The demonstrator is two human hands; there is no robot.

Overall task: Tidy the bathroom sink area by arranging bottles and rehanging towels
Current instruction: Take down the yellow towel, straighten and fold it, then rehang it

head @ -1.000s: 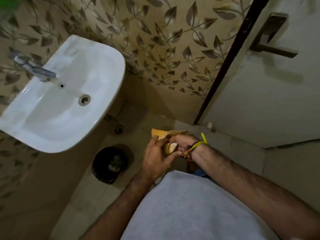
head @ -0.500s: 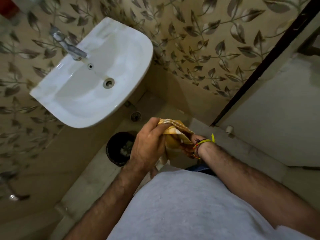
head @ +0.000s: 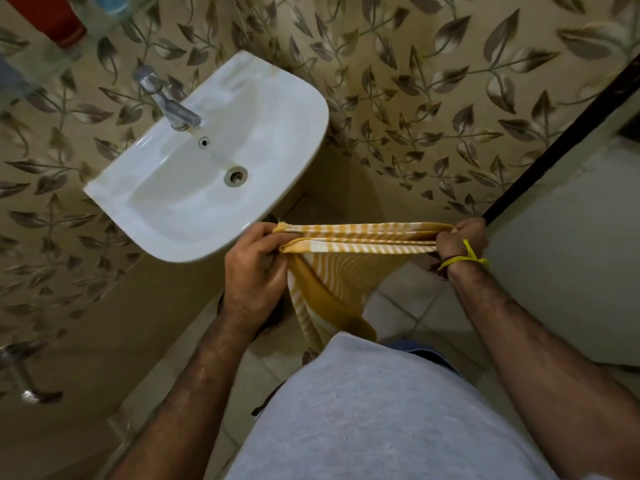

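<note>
While the yellow-and-white striped towel (head: 349,261) is stretched out like this, the step in hand looks like squaring it up before it goes back on its rail, so the thing to get right is an even top edge. It is held in the air in front of the person's body, just beside the front rim of the white sink (head: 277,98), with the rest of the cloth sagging down toward the grey shirt (head: 381,410). Two layers of the upper edge run taut between the hands; keeping that tension level, with both corners at one height, should let the lower part fall straight, not bunch.

The left hand (head: 254,271) grips one end, its fingers (head: 277,241) curled over and pinching the doubled edge, back of the hand toward the camera. The right hand (head: 460,237) grips the other end in a closed fist, wrist bent, a yellow thread band (head: 465,259) tied round it. Both forearms reach forward and are spread well apart.

No rail or hook is plainly in view, so where it will hang cannot be told. A tap (head: 169,102) stands at the back of the sink, and a red bottle (head: 52,19) shows blurred at the upper left.
</note>
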